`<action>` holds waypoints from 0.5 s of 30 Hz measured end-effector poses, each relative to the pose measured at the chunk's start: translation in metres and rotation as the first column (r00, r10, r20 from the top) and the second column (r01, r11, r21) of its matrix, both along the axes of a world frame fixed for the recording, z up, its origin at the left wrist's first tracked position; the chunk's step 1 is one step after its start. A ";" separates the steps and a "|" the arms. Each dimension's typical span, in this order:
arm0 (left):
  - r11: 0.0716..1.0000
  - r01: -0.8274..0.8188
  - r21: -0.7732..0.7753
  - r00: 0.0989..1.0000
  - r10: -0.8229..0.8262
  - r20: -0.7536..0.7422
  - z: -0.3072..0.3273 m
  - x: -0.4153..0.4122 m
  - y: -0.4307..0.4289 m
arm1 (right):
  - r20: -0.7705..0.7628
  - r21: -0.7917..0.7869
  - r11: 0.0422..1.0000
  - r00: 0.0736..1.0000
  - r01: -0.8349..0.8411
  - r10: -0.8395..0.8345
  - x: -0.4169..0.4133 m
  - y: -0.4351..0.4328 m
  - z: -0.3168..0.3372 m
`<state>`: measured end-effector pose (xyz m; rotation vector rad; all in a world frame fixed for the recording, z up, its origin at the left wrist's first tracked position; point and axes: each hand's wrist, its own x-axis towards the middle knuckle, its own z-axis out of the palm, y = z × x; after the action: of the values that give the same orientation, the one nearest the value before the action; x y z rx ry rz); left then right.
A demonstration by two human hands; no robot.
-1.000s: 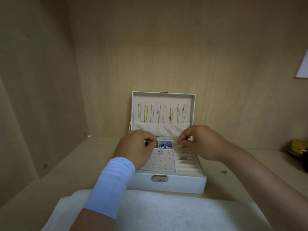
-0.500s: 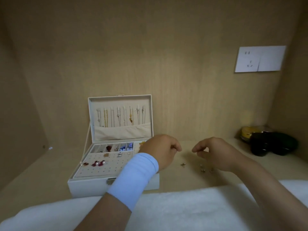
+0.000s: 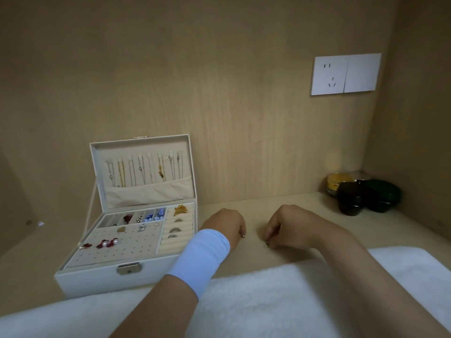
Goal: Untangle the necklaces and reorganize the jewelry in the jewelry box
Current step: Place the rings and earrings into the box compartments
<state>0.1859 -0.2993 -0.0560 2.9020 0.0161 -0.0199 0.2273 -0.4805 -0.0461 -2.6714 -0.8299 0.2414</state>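
Head view, single entry.

Setting: wooden alcove. The shelf (image 3: 256, 203) is closed in by a back panel and a side panel at each end. The open stretch of shelf lies between the jewelry box (image 3: 97, 281) at left and a group of jars in the far right corner. Both hands are in this stretch. A white fluffy cloth (image 3: 256, 301) covers the near edge.

Left hand (image 3: 225, 225): knuckles up, fingers curled down to the shelf, just right of the box. A pale blue wristband (image 3: 202, 257) crosses in front of the box's right front corner. A tiny gold piece (image 3: 243, 236) shows at the fingertips; whether it is gripped cannot be told.

Right hand (image 3: 290, 225): close beside the left but apart from it. Thumb and forefinger are drawn together, pinching a small metal piece (image 3: 266, 244) at the shelf surface.

Jewelry box: white, lid upright against the back panel, front clasp facing the viewer.
- Lid: necklaces (image 3: 144, 172) hanging side by side, lower ends tucked into a fabric pocket.
- Rear compartments: small items, among them blue pieces (image 3: 152, 215).
- Perforated panel: red earrings with a pearl (image 3: 107, 243).
- Ring rolls, right side: gold ornament (image 3: 180, 210) at the back, rings (image 3: 175, 230) below it.

Surroundings:
- yellow jar (image 3: 338, 182), black jar (image 3: 351, 198) and dark green jar (image 3: 383, 195), clustered touching
- white wall socket (image 3: 345, 74), high on the back panel
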 end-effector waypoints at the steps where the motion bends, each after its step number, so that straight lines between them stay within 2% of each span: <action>1: 1.000 0.003 -0.015 1.000 -0.002 0.011 0.000 -0.001 0.000 | 0.001 -0.004 1.000 1.000 0.000 0.000 0.000 0.001 -0.001; 4: 0.999 0.018 -0.049 0.998 -0.015 0.054 0.003 -0.007 0.000 | 0.000 0.051 0.999 1.000 -0.017 0.017 0.001 0.005 -0.006; 10: 0.977 0.047 -0.209 0.971 0.005 0.239 0.024 -0.025 0.013 | 0.041 0.309 0.951 0.999 -0.009 -0.004 -0.004 0.014 -0.010; 15: 0.892 0.044 -0.451 0.949 0.105 0.299 0.036 -0.046 0.040 | 0.003 0.499 0.865 0.998 -0.052 0.058 -0.016 0.032 -0.015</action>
<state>0.1400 -0.2590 -0.0201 2.4022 0.0010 0.3960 0.2112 -0.4487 -0.0607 -2.1587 -0.8315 0.0429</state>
